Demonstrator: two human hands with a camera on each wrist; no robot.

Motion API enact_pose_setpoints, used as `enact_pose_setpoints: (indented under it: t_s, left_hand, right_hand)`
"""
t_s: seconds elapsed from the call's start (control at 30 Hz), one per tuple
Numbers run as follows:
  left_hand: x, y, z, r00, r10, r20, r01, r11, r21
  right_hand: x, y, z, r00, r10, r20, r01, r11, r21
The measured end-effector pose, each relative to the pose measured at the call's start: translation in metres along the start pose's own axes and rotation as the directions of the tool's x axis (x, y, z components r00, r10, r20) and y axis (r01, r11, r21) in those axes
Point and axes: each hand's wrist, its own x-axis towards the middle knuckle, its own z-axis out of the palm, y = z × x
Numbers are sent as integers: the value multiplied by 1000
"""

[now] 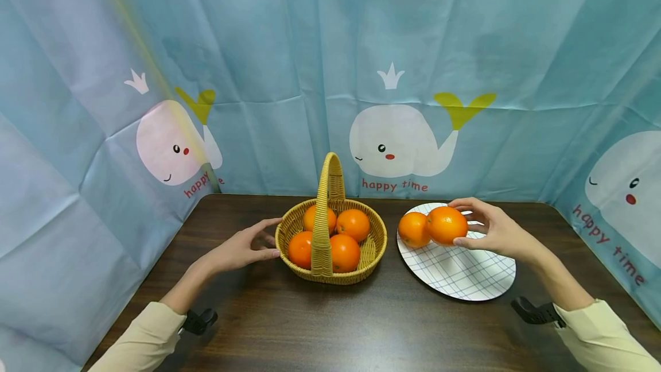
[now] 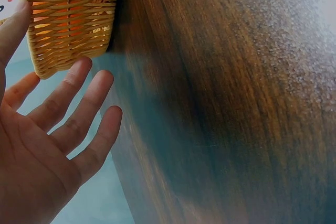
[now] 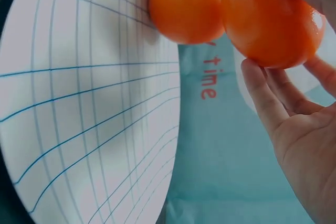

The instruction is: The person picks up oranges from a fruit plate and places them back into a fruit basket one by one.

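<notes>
My right hand (image 1: 498, 233) grips an orange (image 1: 447, 225) between thumb and fingers, above the left part of the white plate with blue checked lines (image 1: 480, 274). In the right wrist view, the held orange (image 3: 273, 19) hangs off the plate surface. A second orange (image 3: 186, 6) sits on the plate, right beside it. Several oranges (image 1: 353, 224) lie in the yellow wicker basket (image 1: 379, 245) with a tall arched handle. My left hand (image 1: 242, 248) is at the basket's left end, thumb and fingertips touching its side, the other fingers (image 2: 102, 90) spread and fairly straight.
Both things stand on a dark wood table (image 1: 341, 326), the basket left of the plate with a narrow gap between them. A light blue curtain (image 1: 268, 73) printed with whales hangs behind the table's back edge and along both sides.
</notes>
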Motion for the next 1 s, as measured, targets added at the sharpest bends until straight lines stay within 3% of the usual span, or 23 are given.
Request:
enact_pose_setpoints:
  t_s: [0.53,1.0]
  left_hand:
    - [1,0,0,1000,-6,4,6,1000,6]
    - [-2,3,0,1000,-14,-2,14,1000,0]
  right_hand:
    - [28,-12,11,999,-25,23,24,998,58]
    - [52,-19,33,996,-70,60,62,991,120]
